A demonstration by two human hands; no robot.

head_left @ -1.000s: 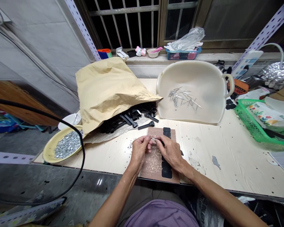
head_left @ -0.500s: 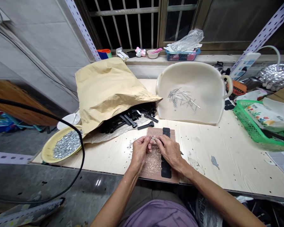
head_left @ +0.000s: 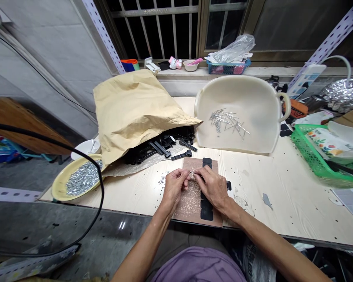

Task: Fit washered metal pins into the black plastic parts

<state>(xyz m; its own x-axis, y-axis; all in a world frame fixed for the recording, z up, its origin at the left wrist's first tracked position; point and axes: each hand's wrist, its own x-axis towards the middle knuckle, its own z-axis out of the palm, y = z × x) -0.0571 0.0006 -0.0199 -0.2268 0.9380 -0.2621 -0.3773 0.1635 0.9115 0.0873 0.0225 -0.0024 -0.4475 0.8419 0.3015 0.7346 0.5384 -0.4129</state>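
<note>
My left hand [head_left: 174, 187] and my right hand [head_left: 213, 187] meet above a brown board [head_left: 188, 211], fingertips pinched together. Between them shows a thin metal pin [head_left: 191, 172], mostly covered by the fingers. Under my right hand runs a row of black pads [head_left: 206, 205] along the board. The end of a black part [head_left: 229, 185] sticks out beside my right hand; whether I hold it cannot be seen. Just beyond the hands lie loose black plastic parts [head_left: 181, 155], spilling from a brown paper sack [head_left: 135, 105].
A whitish basin [head_left: 253, 94] with several metal pins stands at the back. On the left, a yellow dish [head_left: 58, 188] holds many small metal pieces, with a white bowl [head_left: 81, 150] behind it. A green basket [head_left: 308, 156] is at right. A black cable [head_left: 103, 184] loops across the left.
Both hands stay pinched together at nearly the same spot. More of the black part now shows to the right of my right hand. The view has shifted slightly.
</note>
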